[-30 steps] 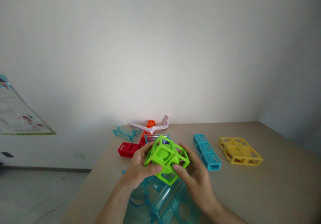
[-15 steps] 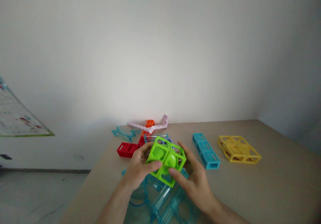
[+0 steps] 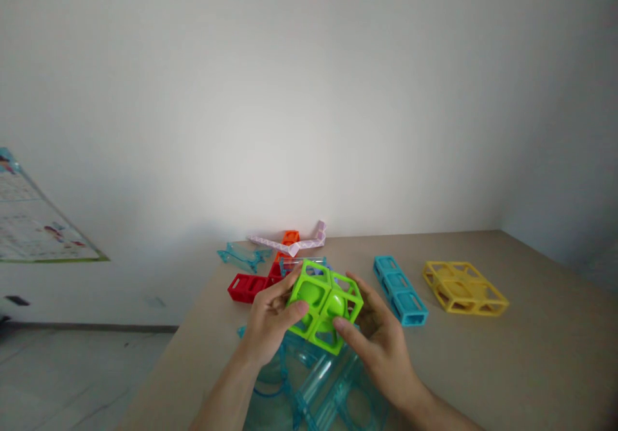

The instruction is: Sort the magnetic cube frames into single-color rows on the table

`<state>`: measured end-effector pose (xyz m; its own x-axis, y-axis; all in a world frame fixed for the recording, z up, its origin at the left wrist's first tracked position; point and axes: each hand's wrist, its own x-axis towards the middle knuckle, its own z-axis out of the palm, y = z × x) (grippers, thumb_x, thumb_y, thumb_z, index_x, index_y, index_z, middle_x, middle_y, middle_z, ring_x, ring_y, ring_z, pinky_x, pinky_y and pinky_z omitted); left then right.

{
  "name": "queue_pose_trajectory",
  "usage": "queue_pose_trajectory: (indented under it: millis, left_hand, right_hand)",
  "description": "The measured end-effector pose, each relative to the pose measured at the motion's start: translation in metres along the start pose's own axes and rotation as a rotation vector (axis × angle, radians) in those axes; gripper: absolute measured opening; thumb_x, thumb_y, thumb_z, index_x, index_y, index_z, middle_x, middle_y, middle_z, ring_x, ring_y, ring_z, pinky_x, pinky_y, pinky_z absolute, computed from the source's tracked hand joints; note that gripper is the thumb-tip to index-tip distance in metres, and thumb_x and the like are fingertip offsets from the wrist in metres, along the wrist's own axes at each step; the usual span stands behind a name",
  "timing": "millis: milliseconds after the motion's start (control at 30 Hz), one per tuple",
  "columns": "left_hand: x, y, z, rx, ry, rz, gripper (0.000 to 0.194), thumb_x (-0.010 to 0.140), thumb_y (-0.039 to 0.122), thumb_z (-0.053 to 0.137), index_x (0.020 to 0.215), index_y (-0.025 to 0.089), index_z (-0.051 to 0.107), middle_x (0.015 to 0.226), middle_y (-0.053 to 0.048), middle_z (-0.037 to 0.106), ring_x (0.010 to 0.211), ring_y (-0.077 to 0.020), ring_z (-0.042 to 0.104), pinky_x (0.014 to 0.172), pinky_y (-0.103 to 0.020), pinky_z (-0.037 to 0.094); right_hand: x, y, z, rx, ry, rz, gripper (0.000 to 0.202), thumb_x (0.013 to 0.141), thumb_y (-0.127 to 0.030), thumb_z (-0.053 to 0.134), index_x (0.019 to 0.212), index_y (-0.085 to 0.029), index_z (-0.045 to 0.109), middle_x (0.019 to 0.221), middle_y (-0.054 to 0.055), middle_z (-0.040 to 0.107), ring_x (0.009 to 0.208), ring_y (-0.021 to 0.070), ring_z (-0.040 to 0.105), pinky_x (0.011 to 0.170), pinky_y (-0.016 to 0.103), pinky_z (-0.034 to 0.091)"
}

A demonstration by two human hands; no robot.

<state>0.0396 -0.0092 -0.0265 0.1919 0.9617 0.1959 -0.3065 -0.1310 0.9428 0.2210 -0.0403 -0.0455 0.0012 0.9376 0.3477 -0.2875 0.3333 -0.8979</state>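
Observation:
Between both hands is a lime-green openwork block (image 3: 324,307) made of joined square cells, held above the table and tilted. My left hand (image 3: 271,318) is closed on its left side, thumb on the front face. My right hand (image 3: 379,338) grips the right side, its thumb pressed on the lower front. Fingers behind the block are partly hidden. Just below the hands lie transparent blue plastic pieces (image 3: 313,386), including tubes and parts with round openings.
On the table (image 3: 476,360) stand a blue three-cell block (image 3: 400,291) and a yellow four-cell block (image 3: 463,287) to the right. Farther back are red blocks (image 3: 247,287), an orange block (image 3: 291,237), a pale purple jointed strip (image 3: 293,248) and a clear blue piece (image 3: 243,257). A wall (image 3: 338,116) rises behind.
The green block has tipped slightly in my hands, and my left thumb has shifted a little up its face. The whole view has slid slightly; the other blocks lie as before.

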Motion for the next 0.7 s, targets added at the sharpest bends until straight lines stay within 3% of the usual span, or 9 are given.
queue_pose_trajectory:
  millis: [167, 367, 600, 700]
  left_hand:
    - [-0.001, -0.002, -0.006, 0.09, -0.067, 0.017, 0.042, 0.08, 0.033, 0.073, 0.119, 0.019, 0.07, 0.107, -0.008, 0.073, 0.096, -0.0274, 0.067, 0.075, -0.033, 0.054]
    - [-0.002, 0.005, -0.001, 0.174, -0.073, 0.069, 0.037, 0.083, 0.033, 0.07, 0.117, 0.021, 0.071, 0.104, -0.007, 0.072, 0.1, -0.0273, 0.065, 0.085, -0.033, 0.051]
    - [-0.002, 0.013, -0.001, 0.295, -0.145, 0.22, 0.028, 0.084, 0.031, 0.069, 0.108, 0.02, 0.075, 0.097, -0.008, 0.068, 0.088, -0.0237, 0.061, 0.075, -0.03, 0.049]
    - [-0.002, 0.009, -0.002, 0.246, -0.113, 0.188, 0.033, 0.084, 0.033, 0.068, 0.113, 0.02, 0.072, 0.103, -0.008, 0.069, 0.094, -0.0248, 0.062, 0.083, -0.033, 0.05]
  right_hand:
    - [-0.002, 0.002, -0.002, -0.015, -0.011, -0.001, 0.061, 0.082, -0.028, 0.076, 0.136, -0.035, 0.048, 0.135, 0.004, 0.061, 0.117, 0.0236, 0.062, 0.097, 0.039, 0.053]
    - [-0.004, 0.004, -0.002, 0.015, -0.021, 0.024, 0.063, 0.085, -0.028, 0.073, 0.141, -0.032, 0.044, 0.138, 0.008, 0.058, 0.116, 0.0253, 0.063, 0.097, 0.042, 0.053]
    - [-0.008, 0.002, -0.005, -0.008, -0.087, 0.02, 0.066, 0.089, -0.027, 0.069, 0.146, -0.036, 0.037, 0.145, 0.005, 0.052, 0.126, 0.0243, 0.056, 0.105, 0.042, 0.048]
    - [-0.007, 0.001, -0.005, -0.006, -0.098, 0.006, 0.071, 0.088, -0.026, 0.069, 0.148, -0.038, 0.032, 0.147, 0.004, 0.05, 0.127, 0.0232, 0.055, 0.106, 0.041, 0.047]
